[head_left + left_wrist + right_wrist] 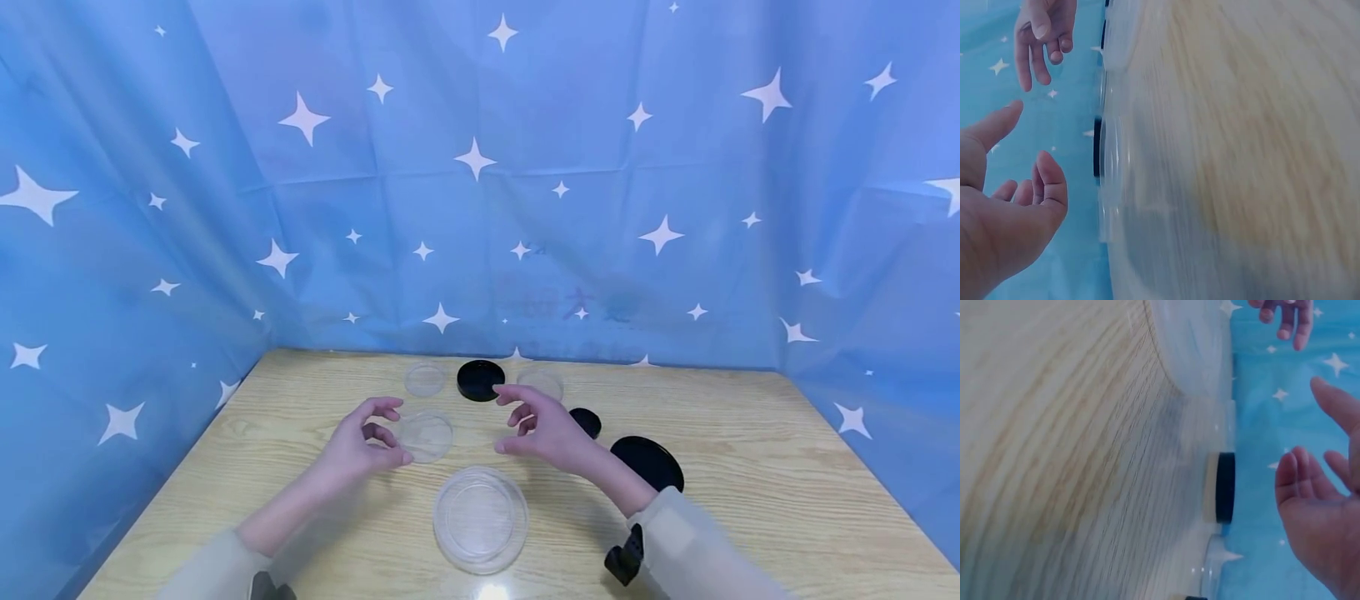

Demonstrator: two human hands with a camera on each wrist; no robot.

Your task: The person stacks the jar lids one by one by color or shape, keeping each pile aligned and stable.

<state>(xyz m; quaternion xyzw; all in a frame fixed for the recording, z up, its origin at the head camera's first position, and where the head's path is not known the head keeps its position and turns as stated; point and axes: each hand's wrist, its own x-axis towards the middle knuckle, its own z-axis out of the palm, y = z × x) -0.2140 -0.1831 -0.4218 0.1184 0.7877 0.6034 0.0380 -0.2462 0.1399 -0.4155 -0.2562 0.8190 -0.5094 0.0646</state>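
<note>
Gripping nothing with the relaxed left hand [369, 442] or right hand [546, 431]. Looks barely underway tbh, with black dishes [478, 379] left scattered and the big clear dish [481, 520] nearest on the table [750, 500].

Wood-grain desk [750, 467], round pieces [482, 518] on it.
From big clear dish [482, 518]: clear discs [425, 437] 11 o'clock, black dish [481, 380] 12, another clear disc [542, 380] 1, black discs [648, 458] 1–2.

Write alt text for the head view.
A person's bare left hand and right hand hover, empty, above a pale wooden table. Near them lie clear, shallow round dishes and three black round dishes; behind hangs a blue fabric curtain with white stars.
</note>
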